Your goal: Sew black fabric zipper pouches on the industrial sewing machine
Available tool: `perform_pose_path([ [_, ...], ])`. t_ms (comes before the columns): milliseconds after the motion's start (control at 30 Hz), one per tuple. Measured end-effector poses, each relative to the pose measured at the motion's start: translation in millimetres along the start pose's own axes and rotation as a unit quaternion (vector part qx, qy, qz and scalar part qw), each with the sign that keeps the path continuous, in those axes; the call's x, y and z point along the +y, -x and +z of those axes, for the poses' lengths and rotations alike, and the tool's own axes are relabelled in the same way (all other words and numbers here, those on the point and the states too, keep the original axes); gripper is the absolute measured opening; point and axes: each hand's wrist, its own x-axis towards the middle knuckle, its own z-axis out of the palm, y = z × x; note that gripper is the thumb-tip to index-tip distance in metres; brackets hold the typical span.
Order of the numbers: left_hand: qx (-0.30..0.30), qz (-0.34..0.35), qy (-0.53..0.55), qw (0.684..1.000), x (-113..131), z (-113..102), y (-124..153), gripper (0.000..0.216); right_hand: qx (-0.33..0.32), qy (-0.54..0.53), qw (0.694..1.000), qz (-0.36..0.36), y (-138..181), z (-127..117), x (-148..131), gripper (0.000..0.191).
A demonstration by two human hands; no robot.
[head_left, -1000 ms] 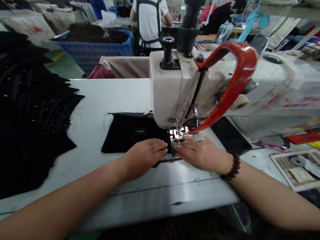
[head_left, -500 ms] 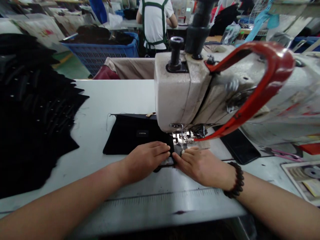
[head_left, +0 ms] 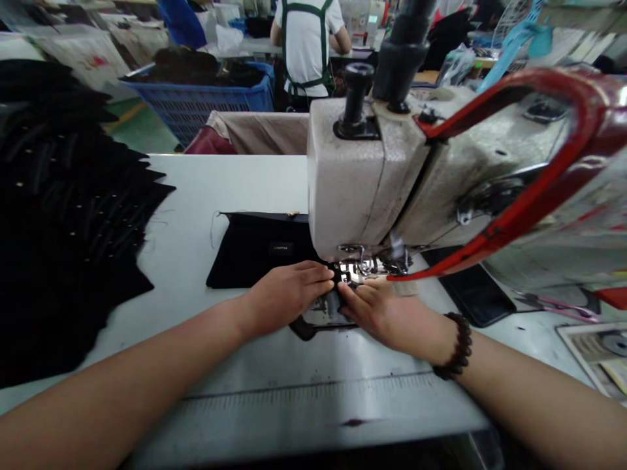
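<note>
A black fabric piece (head_left: 255, 258) with a small lettered label (head_left: 281, 249) lies on the white sewing table, its right edge under the metal presser foot (head_left: 351, 270) of the sewing machine (head_left: 345, 183). My left hand (head_left: 281, 297) rests on its near right part, fingers stretched out and lying flat; the thumb is hidden. Just right of these fingertips, my right hand (head_left: 385, 313) has its fingers curled together at the fabric's edge, close to the foot. A dark beaded bracelet (head_left: 455, 346) circles the right wrist. The needle itself cannot be made out.
Stacked black fabric pieces (head_left: 73, 215) cover the table's left side. A red curved guard (head_left: 529, 186) sticks out from the machine. At right lie a dark phone-like slab (head_left: 477, 294) and pink-handled scissors (head_left: 568, 308). Behind are a blue basket (head_left: 206, 98) and a seated person (head_left: 306, 49).
The black fabric piece has shifted away from me, and more of the metal plate at its near edge shows. Both hands have moved slightly forward with it.
</note>
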Motion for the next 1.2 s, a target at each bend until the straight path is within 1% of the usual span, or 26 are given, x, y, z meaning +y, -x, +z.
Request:
perform_pose_path([
  [100,0.026,-0.001,-0.017,1.0,-3,3,-1,0.028,0.003,0.024,1.0,0.019,-2,-1,0,0.035],
  [200,0.027,-0.021,-0.029,0.999,-5,5,-2,0.033,0.008,0.048,0.998,0.031,-3,-3,0,0.033],
  [433,0.008,-0.05,-0.022,0.998,-10,-1,-10,0.024,0.018,0.032,0.999,0.037,-4,-4,0,0.033],
  [600,0.026,-0.06,-0.031,0.997,-14,0,-12,0.018,0.01,0.027,0.999,0.033,-2,-2,1,0.033],
  [800,0.033,-0.057,-0.029,0.997,-15,2,-12,0.017,-0.005,0.037,0.999,0.034,-1,-2,1,0.034],
  [933,0.026,-0.063,-0.034,0.997,-14,2,-12,0.02,0.01,0.036,0.998,0.048,-2,-4,0,0.034],
  [1067,0.016,-0.07,-0.04,0.997,-12,0,-13,0.022,0.025,0.035,0.998,0.043,-3,-4,-1,0.033],
  [1200,-0.015,-0.084,-0.041,0.996,-11,-3,-14,0.022,0.046,0.036,0.997,0.045,-3,-3,0,0.033],
])
